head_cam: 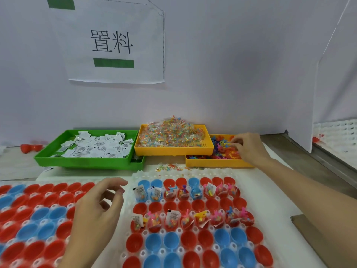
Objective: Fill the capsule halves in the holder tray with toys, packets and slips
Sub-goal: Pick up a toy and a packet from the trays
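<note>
In the middle right of the frame, the right hand [248, 147] reaches into a yellow tray [218, 163] full of little colored toys [224, 149]. Its fingers are bent down among the toys, but I cannot tell if they hold one. The left hand [98, 207] hangs in the lower left of the frame, over the gap between two white holder trays. Its fingers are loosely curled and hold nothing.

The holder tray [193, 219] in the lower middle has rows of red and blue cups. Two of its rows already have toys, packets and paper slips in them. The other rows are bare. The second holder tray [36, 215], in the lower left, has only bare cups.

Behind them sit a green tray [85, 161] of white slips [96, 146] and another yellow tray [173, 150] heaped with clear packets [172, 132].
</note>
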